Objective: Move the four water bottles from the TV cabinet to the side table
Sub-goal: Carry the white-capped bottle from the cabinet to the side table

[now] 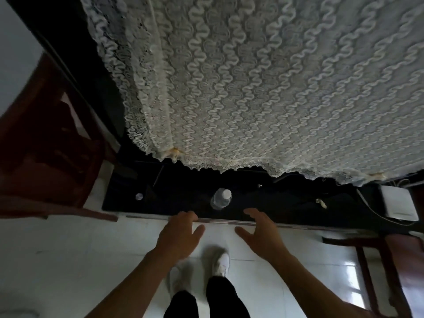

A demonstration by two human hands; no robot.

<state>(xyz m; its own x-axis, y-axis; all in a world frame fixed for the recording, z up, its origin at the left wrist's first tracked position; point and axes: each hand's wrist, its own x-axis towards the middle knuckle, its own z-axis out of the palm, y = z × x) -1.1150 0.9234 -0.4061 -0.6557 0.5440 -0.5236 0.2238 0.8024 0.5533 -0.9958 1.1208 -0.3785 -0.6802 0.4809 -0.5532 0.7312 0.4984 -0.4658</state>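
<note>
Head view, looking steeply down. I count 1 water bottle [220, 199] for certain: clear, white cap, standing upright on the black tabletop [286, 203] of the TV cabinet. Well to the left of that bottle, on the same black surface, sits 1 small pale round thing [139, 196]; too small and blurred for me to say whether it is a bottle top.

2 hands in view, both bare, both empty. Left hand [177, 235] is spread open, fingers slightly curled, fingertips at the cabinet's front edge just below and left of the bottle, not touching it. Right hand [260, 235] is also open, thumb out toward the left hand, fingers reaching over the front edge just below and right of the bottle, also apart from it. The bottle stands between and beyond the 2 hands.

Other counts: 2 white shoes [220, 262] and dark trouser legs below the bottle, the left shoe blurred. 1 white box-like device [398, 206] far right of the bottle on the tabletop, with a cable running from it. 1 small pale scrap [321, 203] right of the bottle.

Surface and room: glossy black cabinet top with a thin pale front trim. A white lace cover [263, 88] hangs above the bottle, filling most of the frame. Floor [68, 260] is white glossy tile with window glare to the lower right. Dark reddish wooden furniture [46, 145] stands far left of the bottle, more at far right.
</note>
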